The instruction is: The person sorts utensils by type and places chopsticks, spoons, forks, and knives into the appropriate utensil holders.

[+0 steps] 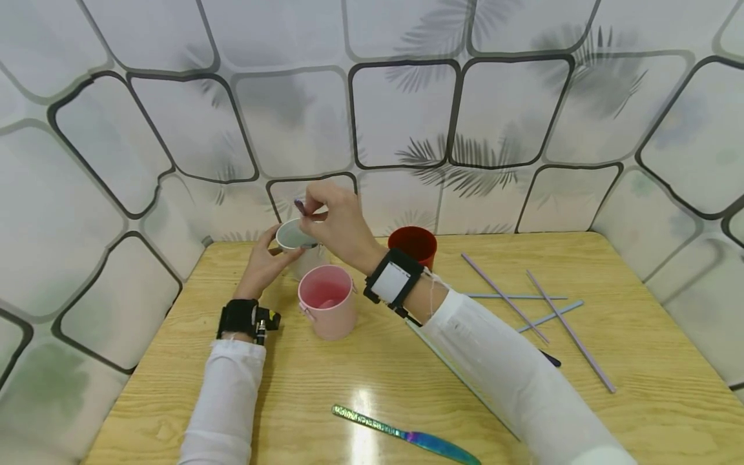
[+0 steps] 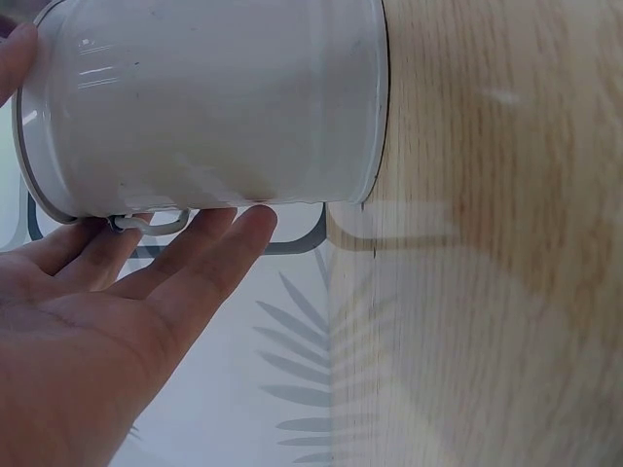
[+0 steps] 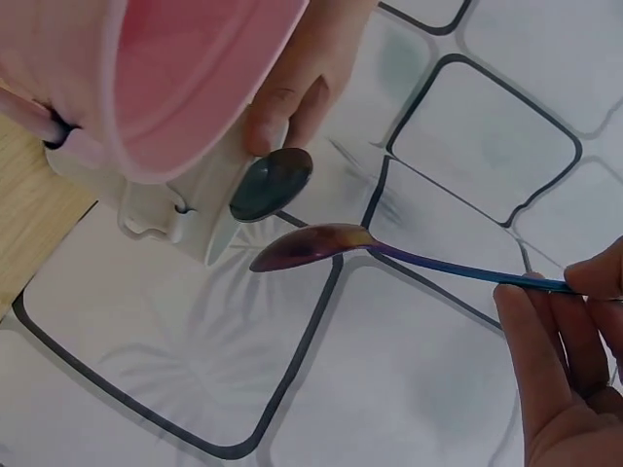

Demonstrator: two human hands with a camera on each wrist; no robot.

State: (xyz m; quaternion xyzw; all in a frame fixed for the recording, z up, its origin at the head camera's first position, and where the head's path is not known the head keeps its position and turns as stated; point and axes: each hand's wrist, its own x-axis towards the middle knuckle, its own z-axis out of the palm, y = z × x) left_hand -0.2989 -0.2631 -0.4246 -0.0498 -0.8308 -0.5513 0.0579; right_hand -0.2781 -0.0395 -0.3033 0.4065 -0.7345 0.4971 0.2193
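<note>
My left hand (image 1: 259, 266) holds a white bucket (image 1: 301, 266) at the back left, thumb at the near rim and fingers along the far side. A small wire loop on the bucket shows in the left wrist view. Above its mouth, my right hand (image 1: 337, 216) pinches the handle of a rainbow-sheened spoon (image 3: 311, 243), whose bowl is apart from the rim in the right wrist view. Another, dark spoon bowl (image 3: 273, 185) shows at the bucket's mouth. Just in front stands a pink bucket (image 1: 332, 320).
Behind my right wrist stands a red bucket (image 1: 414, 240). Several purple and blue sticks (image 1: 572, 332) lie crossed at the right, with a dark handle end (image 1: 551, 359) beside them. A rainbow table knife (image 1: 401, 434) lies near the front. A pale stick (image 1: 476, 395) is partly under my right sleeve.
</note>
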